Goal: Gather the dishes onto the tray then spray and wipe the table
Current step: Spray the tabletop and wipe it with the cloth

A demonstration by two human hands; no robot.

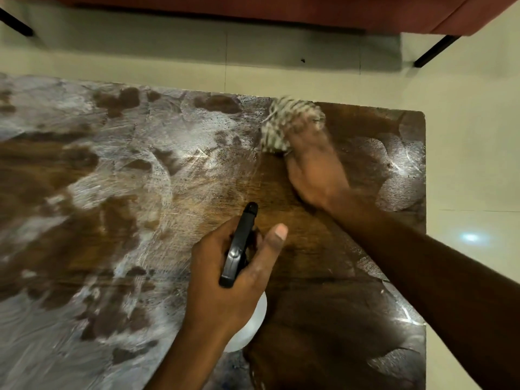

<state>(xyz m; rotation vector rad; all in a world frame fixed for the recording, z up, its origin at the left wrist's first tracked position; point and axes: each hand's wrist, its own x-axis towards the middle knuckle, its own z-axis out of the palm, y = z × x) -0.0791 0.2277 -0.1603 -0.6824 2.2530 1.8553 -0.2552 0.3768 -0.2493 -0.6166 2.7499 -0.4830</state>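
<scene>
Stands over a dark wooden table (84,178), streaked across its left and middle with pale, wet-looking smears. Holds a spray bottle (239,246) in the left hand (219,282) above the table's near middle: fingers curled round the neck under the black trigger head, thumb stuck out straight and free, nozzle aimed toward the table's far edge. Shows the bottle's white body just below the palm, over the tabletop; cannot tell whether it touches the wood.

Presses a striped, bunched cloth (281,128) onto the table close to its far right corner with the right hand (312,170). Clamps the fingers on the cloth, tips buried in its folds; blurred there, so cannot tell how each finger lies. Reaches in with the right forearm across the table's right edge and with the left forearm from its near edge.

Shows plain dark wood on the table between the two hands and toward its near right side. Beyond the table's far edge, shows a pale tiled floor (281,57) and a reddish-brown seat (281,12) on black legs (436,50).
</scene>
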